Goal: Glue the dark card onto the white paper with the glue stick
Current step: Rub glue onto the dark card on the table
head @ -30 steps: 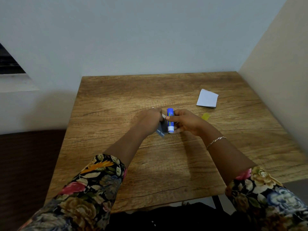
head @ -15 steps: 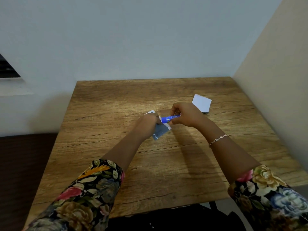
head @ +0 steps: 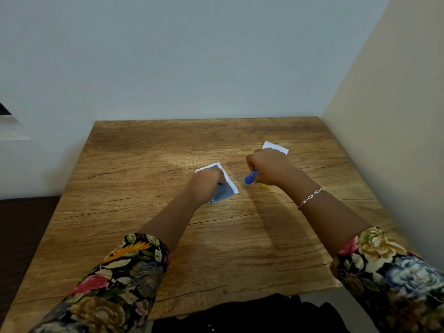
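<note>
Lying near the middle of the wooden table (head: 144, 164), the white paper (head: 230, 181) carries the dark card (head: 224, 192) on top of it. White margin shows along the card's far and right edges, and the card's near corner runs past the paper's near edge. The left hand (head: 207, 185) rests on the left part of the card, back of the hand toward the camera. Its fingers are hidden beneath it, so it cannot be told whether they pinch the card or only press it down.

The right hand (head: 269, 167) is to the right of the paper and apart from it, fingers clenched round the blue glue stick (head: 251, 177). The stick juts out of the fist toward the left and near side, its end close to the table surface, just beside the paper's right edge but not touching it. A small yellow object (head: 263, 185) lies on the table under the near side of this hand. A second white sheet (head: 276, 147) lies beyond the right hand, partly covered by it. A chain bracelet (head: 311, 197) sits on the right wrist. Both forearms emerge from floral sleeves (head: 125, 272).
</note>
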